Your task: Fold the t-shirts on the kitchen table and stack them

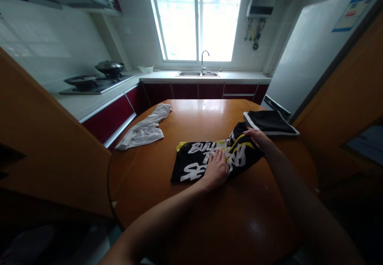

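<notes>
A black T-shirt [179, 167] with white and yellow lettering lies partly folded on the wooden table [191, 117]. Flat on its middle rests my left hand [218, 165], fingers stretched out over the print. My right hand [256, 136] grips the shirt's right end between thumb and fingers and holds it lifted off the tabletop. That raised end bends upward and shows creases. Part of the lettering is hidden under my left hand.
At the table's left lies a crumpled white garment [146, 129]. Folded black and white clothes [272, 122] are stacked at the right, just beyond my right hand. Behind the table are a counter with a sink [199, 73], a stove with pans [109, 67], and a fridge [314, 50].
</notes>
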A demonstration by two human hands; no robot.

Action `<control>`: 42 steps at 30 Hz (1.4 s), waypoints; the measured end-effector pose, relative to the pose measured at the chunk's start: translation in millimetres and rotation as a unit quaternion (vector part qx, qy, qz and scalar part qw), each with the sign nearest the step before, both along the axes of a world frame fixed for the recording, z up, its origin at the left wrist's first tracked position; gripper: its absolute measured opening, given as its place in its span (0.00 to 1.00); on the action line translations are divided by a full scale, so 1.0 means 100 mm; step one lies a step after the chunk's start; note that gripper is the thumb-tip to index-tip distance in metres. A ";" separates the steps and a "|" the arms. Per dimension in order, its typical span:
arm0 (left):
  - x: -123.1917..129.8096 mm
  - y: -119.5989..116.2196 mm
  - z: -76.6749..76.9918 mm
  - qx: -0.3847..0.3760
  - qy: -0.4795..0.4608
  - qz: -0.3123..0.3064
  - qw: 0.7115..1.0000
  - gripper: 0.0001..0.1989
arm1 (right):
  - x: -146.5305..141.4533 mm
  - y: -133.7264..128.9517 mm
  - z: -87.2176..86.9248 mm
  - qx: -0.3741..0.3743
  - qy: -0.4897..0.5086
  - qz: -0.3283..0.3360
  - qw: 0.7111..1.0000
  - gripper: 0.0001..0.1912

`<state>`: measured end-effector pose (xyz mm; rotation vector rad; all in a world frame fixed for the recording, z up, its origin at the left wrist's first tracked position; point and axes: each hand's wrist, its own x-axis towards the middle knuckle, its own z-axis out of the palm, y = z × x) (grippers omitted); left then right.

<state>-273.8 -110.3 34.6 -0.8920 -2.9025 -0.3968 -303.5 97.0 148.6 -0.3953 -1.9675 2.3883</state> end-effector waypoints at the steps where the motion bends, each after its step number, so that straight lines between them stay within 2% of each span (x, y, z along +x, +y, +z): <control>1: -0.06 -0.01 0.04 0.002 0.002 0.004 1.000 0.29 | 0.00 -0.02 0.00 -0.012 -0.008 -0.001 1.000 0.12; 5: -0.42 -0.04 0.14 0.000 0.008 0.030 1.000 0.29 | 0.00 -0.03 0.02 -0.024 0.012 0.003 1.000 0.10; 8: -0.61 -0.02 0.06 -0.014 0.002 0.022 1.000 0.30 | 0.01 -0.07 0.05 -0.021 0.031 0.006 0.999 0.09; 12: -0.63 -0.02 -0.04 -0.023 -0.005 0.024 0.999 0.31 | 0.02 -0.16 0.07 -0.017 0.043 0.038 0.998 0.10; 15: -0.62 -0.04 0.00 -0.017 0.014 0.029 0.999 0.32 | 0.03 -0.22 0.10 0.003 0.041 0.020 0.999 0.11; 18: -0.64 -0.09 0.07 -0.030 -0.014 0.014 0.999 0.32 | 0.04 -0.26 0.12 0.021 0.034 0.001 0.999 0.11; 21: -0.57 -0.17 0.08 -0.025 -0.013 0.002 1.000 0.31 | 0.03 -0.29 0.14 0.008 0.038 0.011 0.999 0.10; 25: -0.29 -0.28 0.01 -0.008 0.030 -0.017 0.999 0.30 | 0.02 -0.33 0.14 -0.006 0.044 0.013 0.999 0.09; 29: -0.06 -0.29 -0.02 -0.022 -0.009 -0.025 0.999 0.31 | 0.00 -0.40 0.16 -0.005 0.053 0.016 0.998 0.09; 32: 0.00 -0.27 -0.01 -0.016 -0.006 -0.012 1.000 0.32 | 0.00 -0.46 0.19 0.002 0.060 0.045 0.997 0.09; 36: 0.04 -0.27 -0.03 -0.008 -0.013 -0.025 1.000 0.32 | 0.02 -0.52 0.24 -0.001 0.066 0.046 0.997 0.12; 39: 0.03 -0.31 0.01 0.047 -0.046 -0.023 0.998 0.32 | 0.04 -0.58 0.26 -0.005 0.065 0.040 0.997 0.15; 42: -0.07 -0.40 0.22 0.202 -0.078 -0.006 0.976 0.30 | 0.05 -0.67 0.26 0.017 0.069 0.033 0.997 0.15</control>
